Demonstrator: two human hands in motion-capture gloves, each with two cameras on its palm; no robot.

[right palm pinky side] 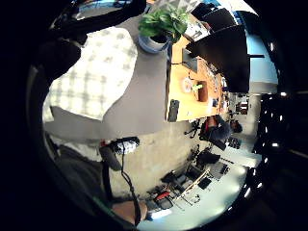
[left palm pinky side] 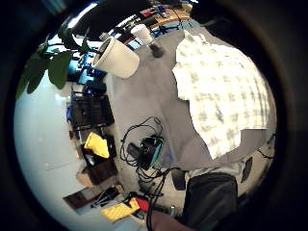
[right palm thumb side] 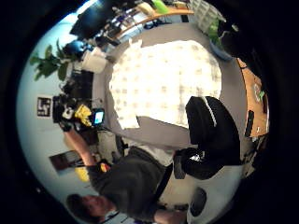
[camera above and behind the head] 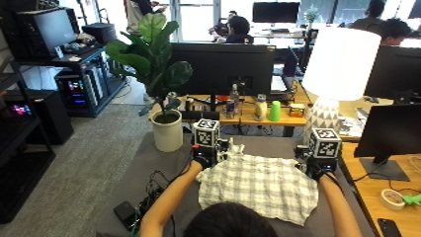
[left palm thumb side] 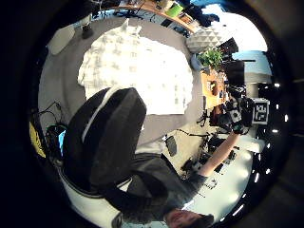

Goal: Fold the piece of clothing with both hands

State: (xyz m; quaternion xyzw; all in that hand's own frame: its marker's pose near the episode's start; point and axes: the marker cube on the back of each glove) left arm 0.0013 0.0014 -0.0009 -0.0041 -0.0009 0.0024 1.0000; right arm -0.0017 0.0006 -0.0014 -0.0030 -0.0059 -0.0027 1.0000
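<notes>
One plaid shirt [camera above and behind the head: 258, 185], white with grey checks and of soft, slightly rumpled cloth, lies spread flat on the grey table [camera above and behind the head: 168, 163], its near hem cut off behind the person's head. Two gloved hands hover over its far corners, the left hand [camera above and behind the head: 202, 160] at the far left and the right hand [camera above and behind the head: 314, 170] at the far right, but I cannot tell whether either hand's fingers are open or curled. One white plant pot [camera above and behind the head: 167, 136] stands on the table's far-left corner.
</notes>
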